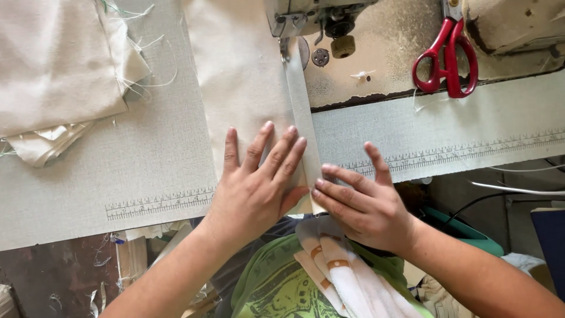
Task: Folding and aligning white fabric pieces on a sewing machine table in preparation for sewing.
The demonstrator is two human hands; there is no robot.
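left hand point(253, 188) flat, fingers spread, pressing cream fabric point(241, 76) | right hand point(365, 206) open, fingertips on folded edge, no grip closed | fabric on tabletop point(147, 171), running under sewing machine point(318, 17) | red scissors point(447, 56) right of machine

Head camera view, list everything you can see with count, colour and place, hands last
cloth strip: one, cream, running from the table edge up to the needle
sewing machine: one, grey, top centre
scissors: one pair, red handles, on the machine bed, upper right
fabric pile: one, cream, upper left
table: one, pale grey, ruler printed along its edge
striped cloth: one, white and orange, on the lap
left hand: flat on the strip
right hand: fingertips at the folded edge
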